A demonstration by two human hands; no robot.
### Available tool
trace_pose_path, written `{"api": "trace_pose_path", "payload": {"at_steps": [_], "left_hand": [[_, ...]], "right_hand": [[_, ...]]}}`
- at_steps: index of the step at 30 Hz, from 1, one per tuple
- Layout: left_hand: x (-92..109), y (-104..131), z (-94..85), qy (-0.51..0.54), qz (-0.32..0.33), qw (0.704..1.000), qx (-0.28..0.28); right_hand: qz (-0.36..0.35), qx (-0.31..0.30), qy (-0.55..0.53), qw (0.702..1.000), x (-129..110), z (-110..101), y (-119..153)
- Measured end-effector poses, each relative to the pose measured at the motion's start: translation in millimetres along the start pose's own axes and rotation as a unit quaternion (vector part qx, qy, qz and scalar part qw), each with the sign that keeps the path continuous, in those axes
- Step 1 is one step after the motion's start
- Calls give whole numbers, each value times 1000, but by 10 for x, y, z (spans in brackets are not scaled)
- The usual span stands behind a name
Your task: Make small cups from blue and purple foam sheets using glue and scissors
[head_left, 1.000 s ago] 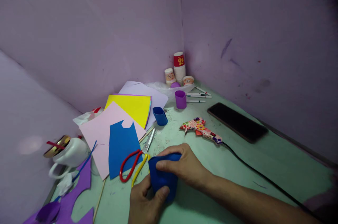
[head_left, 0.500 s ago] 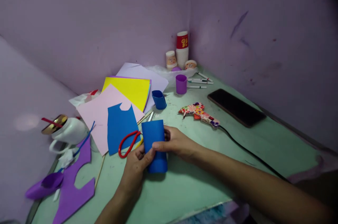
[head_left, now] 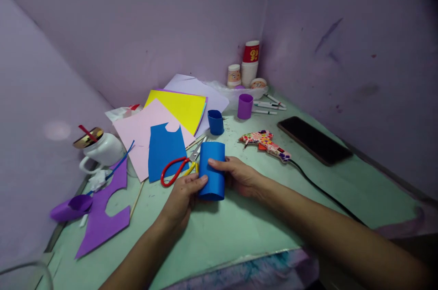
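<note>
A blue foam tube (head_left: 212,178), somewhat flattened, is held between both hands above the green table. My left hand (head_left: 186,192) grips its lower left side, thumb on the front. On its right side, my right hand (head_left: 239,175) has the thumb pressed on the front and the fingers behind, mostly hidden. Red-and-yellow-handled scissors (head_left: 174,171) lie just left of the tube, partly on a cut blue sheet (head_left: 166,153). Behind the tube stands a small blue ring piece (head_left: 216,123), with a purple one (head_left: 245,106) farther back.
A floral glue gun (head_left: 265,143) with a black cord and a phone (head_left: 313,140) lie at right. Yellow (head_left: 181,110) and pink sheets, a white mug (head_left: 106,149) and purple foam cutouts (head_left: 102,221) are at left. Paper cups (head_left: 249,71) and markers stand or lie at the back.
The view has shifted, so the table items appear farther right. The blue tube has been raised and tilted, showing its lower opening, and my right thumb sits higher on it.
</note>
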State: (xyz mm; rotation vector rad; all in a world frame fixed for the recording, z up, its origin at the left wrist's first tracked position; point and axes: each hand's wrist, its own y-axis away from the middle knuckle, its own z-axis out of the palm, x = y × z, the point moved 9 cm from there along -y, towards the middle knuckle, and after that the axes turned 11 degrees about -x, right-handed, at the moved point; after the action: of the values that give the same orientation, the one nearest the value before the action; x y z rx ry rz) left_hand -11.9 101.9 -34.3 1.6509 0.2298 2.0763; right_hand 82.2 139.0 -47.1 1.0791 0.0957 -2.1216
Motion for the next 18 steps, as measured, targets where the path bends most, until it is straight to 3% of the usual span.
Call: {"api": "trace_pose_path", "payload": {"at_steps": [2, 5, 7, 9, 12, 14, 16, 18], "left_hand": [[29, 3, -57, -2, 12, 1000, 15], [91, 24, -211, -11, 26, 998, 55], [115, 35, -294, -25, 20, 997, 64], [114, 33, -314, -43, 3, 998, 45], [80, 19, -248, -68, -16, 998, -4], [58, 14, -192, -76, -21, 997, -23], [56, 12, -159, -69, -20, 997, -28], [86, 10, -165, -50, -10, 998, -23]], "right_hand": [[-25, 8, 28, 999, -117, -41, 18], [-148, 62, 171, 972, -569, -194, 136], [-232, 64, 331, 912, -883, -156, 267], [-264, 11, 491, 830, -990, 28, 353], [-258, -106, 654, 703, -790, 365, 412], [-229, -162, 720, 635, -552, 521, 405], [-194, -171, 758, 598, -374, 566, 361], [-184, -141, 760, 607, -345, 533, 319]]}}
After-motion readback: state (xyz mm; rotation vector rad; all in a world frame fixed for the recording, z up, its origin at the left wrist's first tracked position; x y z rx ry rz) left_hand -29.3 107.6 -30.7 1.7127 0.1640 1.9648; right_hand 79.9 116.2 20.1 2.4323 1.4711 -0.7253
